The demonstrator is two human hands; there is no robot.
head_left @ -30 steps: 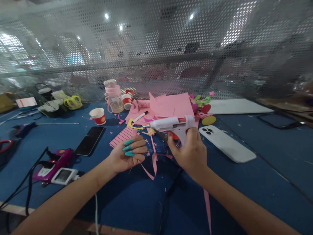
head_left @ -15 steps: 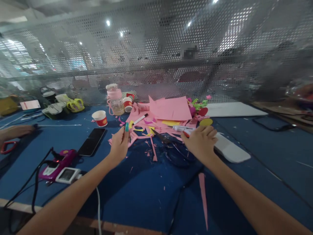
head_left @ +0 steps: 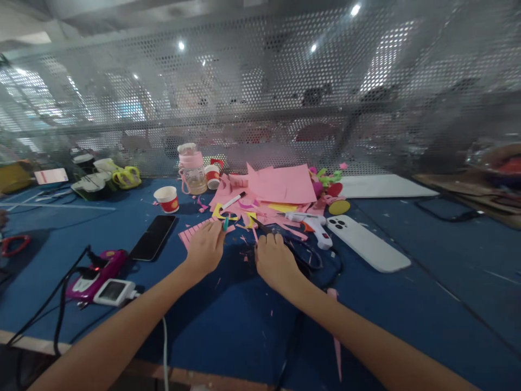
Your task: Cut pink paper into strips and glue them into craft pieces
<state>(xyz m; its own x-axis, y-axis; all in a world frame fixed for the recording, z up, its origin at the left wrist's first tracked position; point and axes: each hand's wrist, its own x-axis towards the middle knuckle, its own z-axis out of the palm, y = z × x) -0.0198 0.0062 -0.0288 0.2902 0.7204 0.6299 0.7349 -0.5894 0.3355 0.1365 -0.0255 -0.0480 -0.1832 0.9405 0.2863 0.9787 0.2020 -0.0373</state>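
Note:
My left hand (head_left: 204, 248) is closed over a lined piece of pink paper (head_left: 188, 234), which shows on both sides of the fingers. A small teal cover (head_left: 225, 224) stands out at one of its fingertips. My right hand (head_left: 277, 262) is curled low over the table, close beside the dark-handled scissors (head_left: 311, 255) and small paper scraps (head_left: 246, 253); whatever its fingers hold is hidden. Past the scissors lies a white glue gun (head_left: 315, 225) with an orange trigger. Behind both hands spreads a heap of pink paper (head_left: 283, 184) with a marker (head_left: 233, 201) on it.
A white phone (head_left: 368, 244) lies at right, a black phone (head_left: 153, 238) at left near a purple power strip (head_left: 97, 274). Paper cups (head_left: 167, 200) and a pink-topped bottle (head_left: 192, 169) stand farther back. Red-handled scissors (head_left: 15, 244) are at the left edge, before a perforated metal screen (head_left: 252, 98).
My right hand has moved left from the glue gun to beside the scissors, uncovering the glue gun. My left hand has shifted slightly right and lower, over the pink paper.

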